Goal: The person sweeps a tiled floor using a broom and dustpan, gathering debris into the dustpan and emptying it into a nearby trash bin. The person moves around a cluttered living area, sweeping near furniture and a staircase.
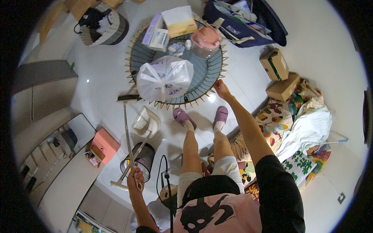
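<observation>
My left hand (136,178) is closed around the handle end of a long-handled broom (126,128), whose dark bristle head lies on the tiled floor beside the round table. A long-handled white dustpan (145,122) stands on the floor just right of the broom. At the near right edge of the round glass table (201,70) with gold wire trim is my right hand (222,88), fingers curled at the rim; whether it grips the rim I cannot tell. On the table are a tied white plastic bag (164,80), a pink-lidded container (206,39), a tissue pack (179,23) and boxes.
A black mesh trash bin (145,158) stands behind the dustpan handle, near a pink box (105,145). Cardboard boxes (282,86) and a patterned sofa (272,116) are to the right. A laundry basket (112,32) and a navy bag (233,29) stand beyond the table.
</observation>
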`<state>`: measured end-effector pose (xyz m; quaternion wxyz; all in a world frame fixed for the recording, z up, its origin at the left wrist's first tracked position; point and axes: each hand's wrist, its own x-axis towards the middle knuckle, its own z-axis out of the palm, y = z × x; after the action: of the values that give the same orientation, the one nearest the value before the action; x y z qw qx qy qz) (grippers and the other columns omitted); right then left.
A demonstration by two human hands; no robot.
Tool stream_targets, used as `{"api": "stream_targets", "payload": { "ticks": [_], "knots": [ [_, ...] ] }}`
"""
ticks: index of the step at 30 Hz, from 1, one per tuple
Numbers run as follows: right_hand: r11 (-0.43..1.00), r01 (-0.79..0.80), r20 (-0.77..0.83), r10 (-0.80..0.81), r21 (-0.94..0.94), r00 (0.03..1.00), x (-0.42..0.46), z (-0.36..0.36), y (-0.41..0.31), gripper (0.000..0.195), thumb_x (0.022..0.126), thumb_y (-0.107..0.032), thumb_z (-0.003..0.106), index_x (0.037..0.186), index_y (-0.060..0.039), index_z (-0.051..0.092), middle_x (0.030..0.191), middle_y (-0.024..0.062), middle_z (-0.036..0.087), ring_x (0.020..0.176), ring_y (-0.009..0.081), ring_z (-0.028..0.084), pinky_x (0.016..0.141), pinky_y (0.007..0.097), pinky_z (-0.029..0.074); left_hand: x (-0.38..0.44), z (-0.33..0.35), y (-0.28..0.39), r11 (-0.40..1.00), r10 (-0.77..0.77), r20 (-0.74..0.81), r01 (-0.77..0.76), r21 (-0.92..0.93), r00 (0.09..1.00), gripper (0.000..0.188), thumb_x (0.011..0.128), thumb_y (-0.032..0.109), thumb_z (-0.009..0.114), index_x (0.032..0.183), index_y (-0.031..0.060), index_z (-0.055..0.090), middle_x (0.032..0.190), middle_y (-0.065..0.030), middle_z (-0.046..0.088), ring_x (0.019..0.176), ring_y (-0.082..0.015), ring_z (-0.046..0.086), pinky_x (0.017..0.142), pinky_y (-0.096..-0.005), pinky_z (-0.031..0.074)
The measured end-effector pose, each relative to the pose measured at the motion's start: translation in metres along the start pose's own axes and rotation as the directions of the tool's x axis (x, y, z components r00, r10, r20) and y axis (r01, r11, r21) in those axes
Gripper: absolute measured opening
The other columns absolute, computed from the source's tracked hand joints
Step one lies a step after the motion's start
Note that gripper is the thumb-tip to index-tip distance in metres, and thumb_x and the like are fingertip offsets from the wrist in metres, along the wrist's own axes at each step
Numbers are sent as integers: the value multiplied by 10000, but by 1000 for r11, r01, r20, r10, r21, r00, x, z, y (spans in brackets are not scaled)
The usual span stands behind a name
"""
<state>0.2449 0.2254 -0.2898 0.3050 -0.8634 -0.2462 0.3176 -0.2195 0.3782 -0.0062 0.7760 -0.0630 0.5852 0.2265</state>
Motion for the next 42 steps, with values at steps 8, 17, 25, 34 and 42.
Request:
{"api": "stream_targets", "payload": {
  "ticks": [8, 17, 25, 34, 42],
  "knots": [
    [993, 58, -159, -73, -101, 985, -8, 9, -2, 189, 718, -162, 492, 741, 12, 562, 719, 149, 584, 695, 314, 535, 639, 386, 428, 13, -1, -25, 1000, -19, 32, 19, 13, 999, 284, 878, 188, 369, 1054, -33, 400, 705, -24, 399, 514, -83, 342, 347, -189, 291],
    [917, -143, 116, 107, 373, 988, -3, 8, 6, 367, 773, -331, 511, 666, 10, 591, 597, 90, 574, 542, 156, 519, 539, 301, 413, 15, -4, -33, 999, -30, 91, 32, -16, 995, 293, 879, 175, 358, 1077, -39, 386, 716, -27, 399, 527, -85, 329, 371, -192, 278],
    [837, -336, 162, 295, 431, 942, 1, 12, 16, 316, 738, -313, 539, 693, -4, 589, 631, 115, 588, 611, 207, 574, 591, 327, 438, 13, 7, -33, 995, -51, 68, 57, -84, 996, 316, 882, 178, 335, 1099, -50, 359, 725, -32, 389, 535, -100, 335, 386, -204, 290],
    [841, -321, 165, 276, 435, 947, -16, -55, 70, 268, 744, -242, 566, 779, 22, 603, 670, 111, 598, 591, 158, 550, 583, 296, 440, 15, 1, -35, 996, -69, 84, 73, -46, 994, 294, 873, 167, 360, 1071, -51, 371, 722, -37, 407, 529, -85, 351, 369, -188, 293],
    [914, -259, 125, 231, 311, 965, -39, -115, 123, 357, 753, -288, 551, 615, 41, 551, 538, 125, 530, 512, 157, 478, 522, 305, 404, 13, 5, -33, 990, -27, 0, 26, 137, 1000, 275, 867, 178, 385, 1027, -44, 408, 696, -17, 423, 500, -79, 361, 354, -187, 285]
  ]
}}
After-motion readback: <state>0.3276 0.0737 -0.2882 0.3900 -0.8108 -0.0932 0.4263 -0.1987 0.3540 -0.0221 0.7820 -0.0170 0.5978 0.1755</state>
